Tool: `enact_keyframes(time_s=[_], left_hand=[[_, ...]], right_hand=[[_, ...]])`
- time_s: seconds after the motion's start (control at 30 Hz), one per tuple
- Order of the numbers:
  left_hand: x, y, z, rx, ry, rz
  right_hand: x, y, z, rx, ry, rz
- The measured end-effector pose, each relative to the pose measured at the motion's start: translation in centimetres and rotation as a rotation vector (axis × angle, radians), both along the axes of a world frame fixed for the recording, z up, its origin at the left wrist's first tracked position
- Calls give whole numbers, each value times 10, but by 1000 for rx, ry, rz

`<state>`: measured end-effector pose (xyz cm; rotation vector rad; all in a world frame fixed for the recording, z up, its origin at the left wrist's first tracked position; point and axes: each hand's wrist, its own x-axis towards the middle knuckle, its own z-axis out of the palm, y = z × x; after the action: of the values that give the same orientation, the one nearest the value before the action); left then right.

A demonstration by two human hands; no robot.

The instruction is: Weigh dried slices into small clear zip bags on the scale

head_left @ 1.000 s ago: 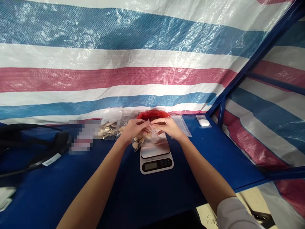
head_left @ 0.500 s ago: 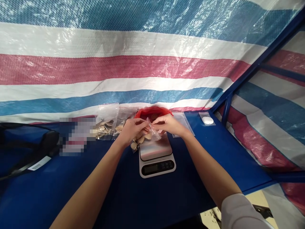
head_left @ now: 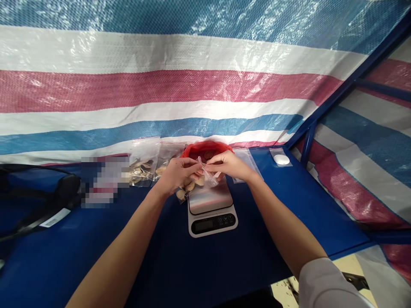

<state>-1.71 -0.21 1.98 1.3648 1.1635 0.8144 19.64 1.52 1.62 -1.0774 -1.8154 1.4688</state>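
Between my hands is a clear zip bag point(head_left: 210, 180) with pale tan dried slices in its lower left part. My left hand point(head_left: 177, 174) pinches the bag's top edge from the left, fingers closed. From the right, my right hand point(head_left: 228, 166) pinches the same edge close to the left fingertips. The bag hangs tilted over the steel plate of a white kitchen scale point(head_left: 213, 222), whose display looks dark. Just behind my hands sits a red plastic bag point(head_left: 208, 147), open at the top, with brownish pieces inside. My fingers partly hide the zip edge.
Filled clear bags of dried slices point(head_left: 141, 171) stand left of my hands. Flat clear bags point(head_left: 245, 164) lie to the right, with a small white case point(head_left: 281, 160) farther right. A black strap point(head_left: 61, 192) lies on the blue table point(head_left: 180, 261). Striped sheeting point(head_left: 160, 90) walls the back.
Both hands keep their pinch on the zip bag, with only slight finger movement along its edge. The whole view has shifted a little.
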Motion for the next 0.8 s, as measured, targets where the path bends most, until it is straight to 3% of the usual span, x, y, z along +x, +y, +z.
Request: enact_keyframes(time_s=[0.13, 0.33, 0.53, 0.8], left_hand=[[-1, 1, -2, -9, 7, -12], [-2, 1, 1, 50, 20, -31], [-9, 0, 7, 89, 58, 27], [-7, -4, 11, 108, 75, 21]], right_hand=[[2, 2, -3, -54, 34, 5], [3, 0, -5, -8, 34, -27], [6, 2, -5, 27, 77, -177], [7, -2, 1, -11, 67, -61]])
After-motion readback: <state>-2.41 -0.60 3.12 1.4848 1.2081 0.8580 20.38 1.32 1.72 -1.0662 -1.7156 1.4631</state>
